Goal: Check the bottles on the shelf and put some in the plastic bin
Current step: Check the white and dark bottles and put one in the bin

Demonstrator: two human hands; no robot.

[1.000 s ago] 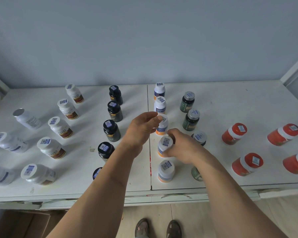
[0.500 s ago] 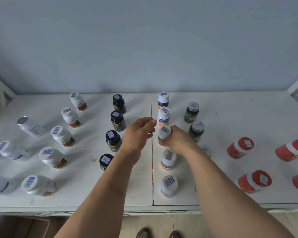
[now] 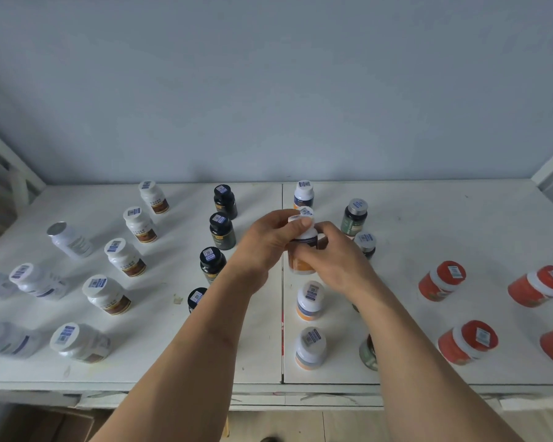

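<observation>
Both hands, left hand and right hand, are gripping one white-capped bottle at frame centre, above the shelf. Checking appears under way. Next comes judging whether it goes binward; no bin is showing.

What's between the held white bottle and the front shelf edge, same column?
Head view: two upright white orange-banded bottles, one behind the other, then bare shelf.

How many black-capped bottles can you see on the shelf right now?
4, in one column left of the shelf seam: rear, second, third, and front, partly behind the left forearm. More may be hidden.
</observation>
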